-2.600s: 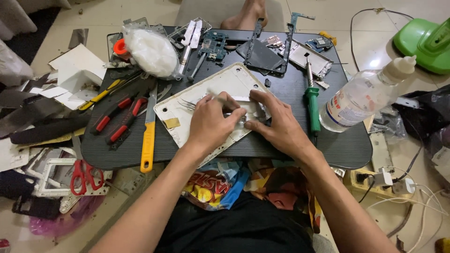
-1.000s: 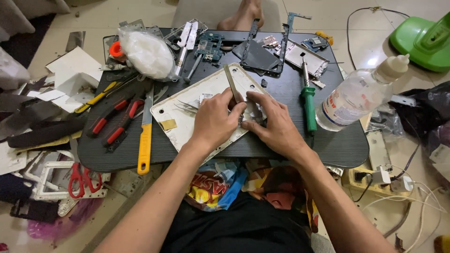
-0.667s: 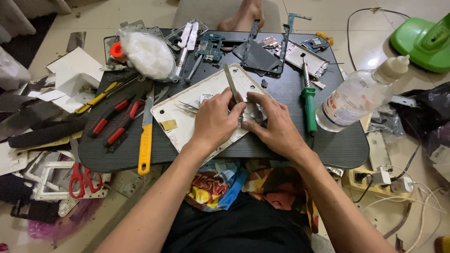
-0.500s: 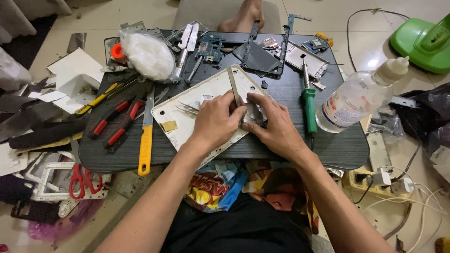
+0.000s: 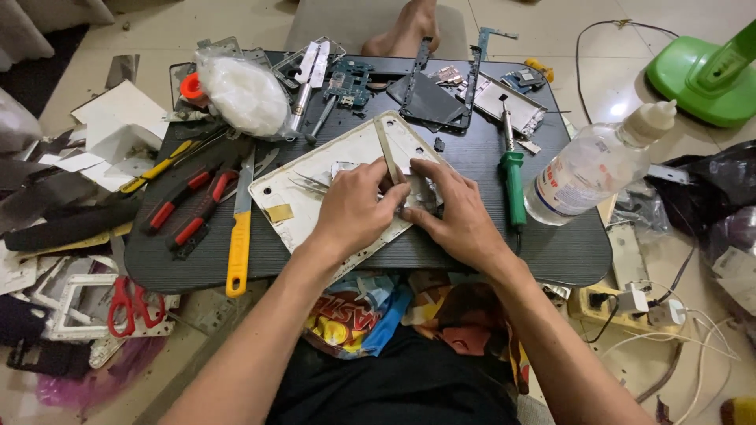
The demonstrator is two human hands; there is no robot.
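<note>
A white back shell of a tablet (image 5: 315, 181) lies tilted on a dark low table (image 5: 488, 236). My left hand (image 5: 358, 208) holds metal tweezers (image 5: 388, 153) that stick up and away from my fingers. My right hand (image 5: 457, 212) presses down on a small shiny part (image 5: 417, 193) lying in the shell, right beside my left fingers. A second pair of tweezers (image 5: 311, 183) and a piece of tan tape (image 5: 277, 212) rest on the shell's left half.
A green-handled screwdriver (image 5: 513, 185) and a clear plastic bottle (image 5: 591, 169) lie to the right. Red-handled pliers (image 5: 193, 201), a yellow-handled knife (image 5: 239, 236) and a white bag (image 5: 240, 94) sit left. Circuit boards and phone frames (image 5: 441, 94) lie at the back. A foot (image 5: 409, 27) rests beyond the table.
The tweezers in my left hand have swung up from lying flat to pointing away from me. Both hands stay together over the shell; the view has shifted slightly.
</note>
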